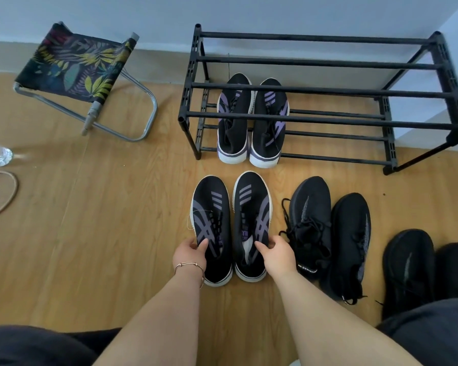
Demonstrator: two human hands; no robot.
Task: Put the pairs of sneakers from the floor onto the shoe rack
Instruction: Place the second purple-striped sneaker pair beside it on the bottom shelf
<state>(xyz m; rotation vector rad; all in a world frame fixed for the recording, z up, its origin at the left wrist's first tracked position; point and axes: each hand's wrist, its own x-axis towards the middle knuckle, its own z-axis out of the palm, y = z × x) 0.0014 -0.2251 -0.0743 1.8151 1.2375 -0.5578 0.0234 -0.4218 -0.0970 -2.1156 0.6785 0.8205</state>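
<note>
A black metal shoe rack point(320, 118) stands against the wall. One black-and-purple pair of sneakers point(251, 120) rests on its lower tier at the left. A second black-and-purple pair lies on the floor in front. My left hand point(189, 253) grips the left sneaker point(213, 223) at its collar. My right hand point(278, 253) grips the right sneaker point(251, 217) the same way. Both shoes touch the floor. An all-black pair point(328, 233) lies to the right, and another black pair point(418, 268) sits further right.
A folding stool point(82, 67) with a leaf-print seat stands at the back left. A cord loop point(3, 196) and a clear plastic piece point(2, 155) lie at the left edge. Wooden floor point(103, 220) spreads left of the shoes.
</note>
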